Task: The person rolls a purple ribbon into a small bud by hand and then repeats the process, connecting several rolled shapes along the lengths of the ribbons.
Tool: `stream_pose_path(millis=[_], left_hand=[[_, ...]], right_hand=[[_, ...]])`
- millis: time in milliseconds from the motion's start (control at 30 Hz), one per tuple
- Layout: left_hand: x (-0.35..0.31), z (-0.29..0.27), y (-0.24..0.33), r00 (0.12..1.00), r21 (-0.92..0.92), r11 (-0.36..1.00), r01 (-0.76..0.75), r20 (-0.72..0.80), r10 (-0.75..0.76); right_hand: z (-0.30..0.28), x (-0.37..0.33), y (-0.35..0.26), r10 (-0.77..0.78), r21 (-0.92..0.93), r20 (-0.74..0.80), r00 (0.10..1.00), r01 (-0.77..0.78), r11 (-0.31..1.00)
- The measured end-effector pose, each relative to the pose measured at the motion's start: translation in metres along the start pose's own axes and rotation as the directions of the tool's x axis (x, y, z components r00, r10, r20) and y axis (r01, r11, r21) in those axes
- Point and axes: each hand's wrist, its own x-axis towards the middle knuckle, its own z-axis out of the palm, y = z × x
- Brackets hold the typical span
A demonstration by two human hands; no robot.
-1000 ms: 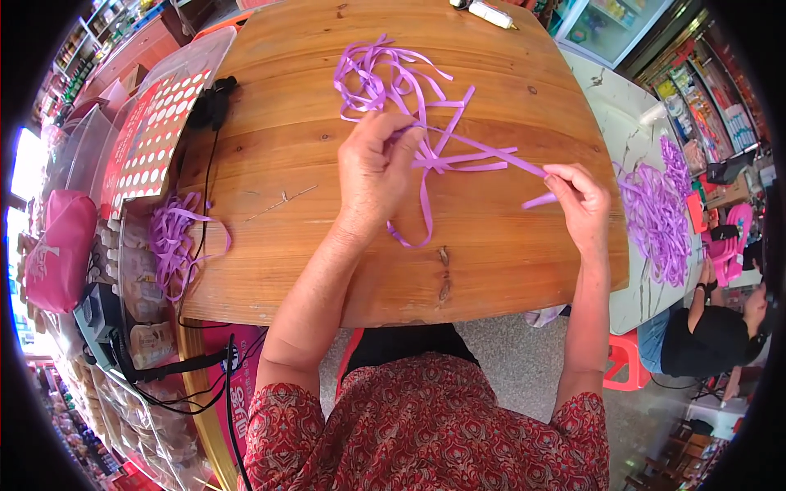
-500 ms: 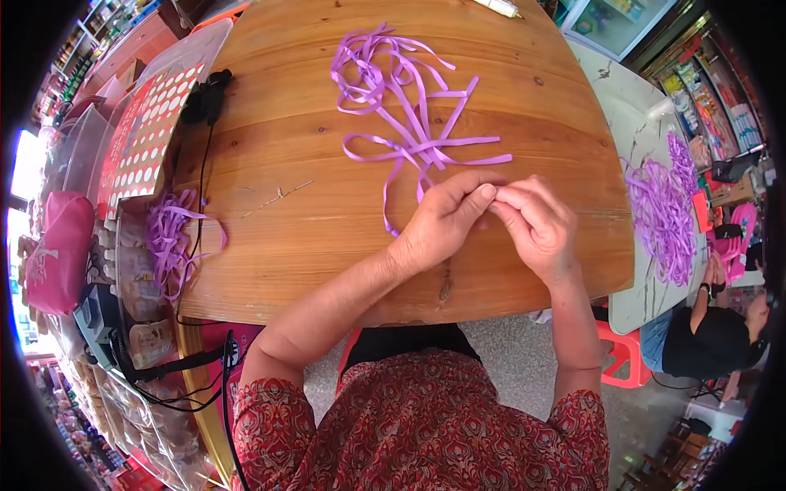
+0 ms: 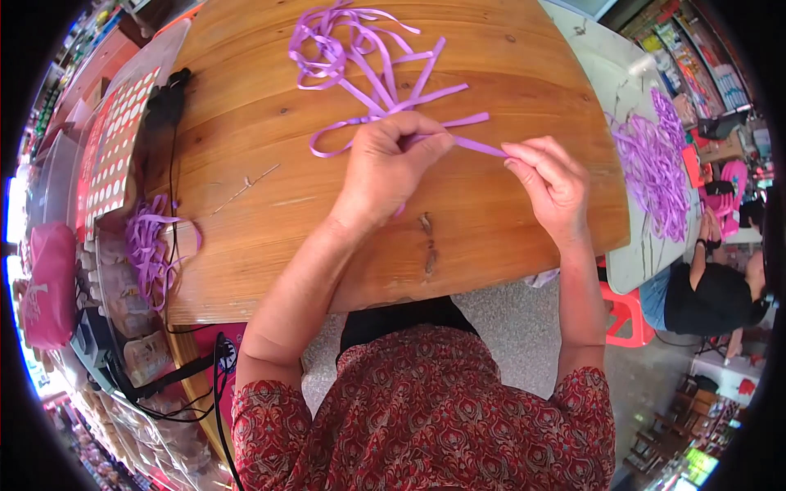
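Note:
A length of purple ribbon (image 3: pixel 479 146) is stretched between my two hands above the wooden table. My left hand (image 3: pixel 391 164) is closed with thumb and fingers pinching it. The end of the strip sits in the fingertips of my right hand (image 3: pixel 550 182), which is also closed. Beyond my left hand lies a loose tangle of purple ribbon (image 3: pixel 327 51), with several straight ends fanning toward the right. A ribbon loop (image 3: pixel 327 147) shows just left of my hand; what lies under my palm is hidden. A thin wire-like piece (image 3: pixel 246 184) rests on the table to the left.
More purple ribbon is heaped on the pale side table (image 3: pixel 651 168) at right, and a small bunch (image 3: pixel 150 245) hangs at the left edge. A black cable (image 3: pixel 173 164), a dotted box (image 3: pixel 123 155) and a pink pouch (image 3: pixel 49 286) are on the left. A person (image 3: pixel 708 299) sits far right.
My hands were together at the fingertips; they have moved apart, with a ribbon now taut between them. My left hand has shifted left. The whole view has tilted slightly.

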Motion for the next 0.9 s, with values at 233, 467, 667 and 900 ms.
stream_pose_path(millis=[233,467,667,900], left_hand=[[-0.003,0.007,-0.002,0.998,0.056,0.998,-0.003,0.065,0.0],[0.0,0.005,-0.008,0.984,0.222,0.96,-0.173,-0.011,0.18],[0.001,0.01,-0.009,0.996,0.018,0.996,-0.089,-0.004,0.089],[-0.002,0.011,-0.012,0.947,0.443,0.837,-0.319,0.129,0.293]], right_hand=[[-0.011,-0.015,0.007,0.077,0.012,0.051,0.996,-0.078,0.997],[-0.011,-0.022,0.008,0.251,0.465,0.257,0.933,-0.347,0.815],[0.02,-0.031,0.01,0.169,0.898,0.438,0.883,-0.422,-0.123],[0.032,-0.02,0.004,0.155,0.89,0.388,0.909,-0.326,-0.318]])
